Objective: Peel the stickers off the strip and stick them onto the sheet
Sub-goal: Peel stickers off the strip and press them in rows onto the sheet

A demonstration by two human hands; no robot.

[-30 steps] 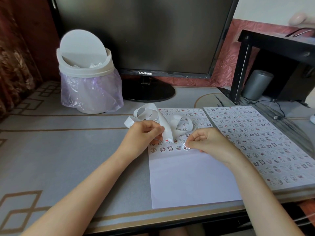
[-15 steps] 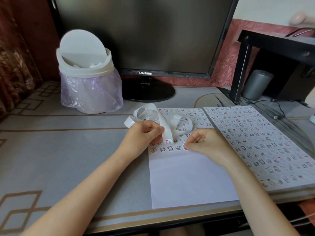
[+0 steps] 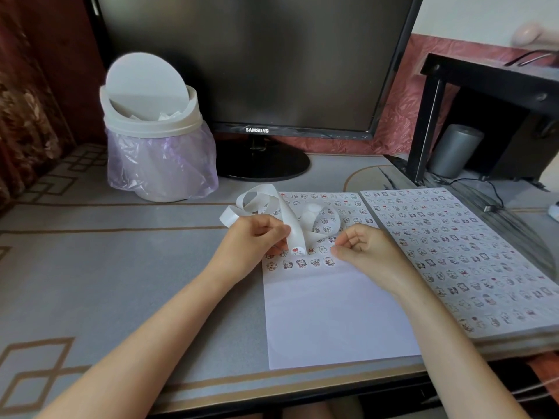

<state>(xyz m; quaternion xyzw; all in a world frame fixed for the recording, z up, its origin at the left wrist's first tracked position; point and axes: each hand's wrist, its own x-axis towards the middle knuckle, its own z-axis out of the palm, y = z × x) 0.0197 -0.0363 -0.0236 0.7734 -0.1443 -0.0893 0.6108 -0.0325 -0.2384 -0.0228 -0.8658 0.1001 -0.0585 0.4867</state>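
Observation:
A white backing strip (image 3: 286, 213) curls in loops above the top of a white sheet (image 3: 332, 313) on the desk. My left hand (image 3: 254, 240) pinches the strip near its lower end, where one round sticker (image 3: 298, 250) with a red heart sits. Rows of small cartoon stickers cover the sheet's upper part, and the lowest row ends in a sticker (image 3: 328, 261). My right hand (image 3: 369, 252) hovers just right of that sticker. Its fingers are curled and I see nothing in them.
A second sheet (image 3: 453, 252) fully covered with stickers lies to the right, on a stack. A white swing-lid bin (image 3: 157, 152) with a purple bag stands at the back left, beside a monitor (image 3: 257, 71). A black shelf (image 3: 484, 80) and a grey cylinder (image 3: 455, 151) are at the back right.
My right hand set the sticker it pinched down at the end of the lowest row and drew slightly up and right. The left hand and strip barely moved.

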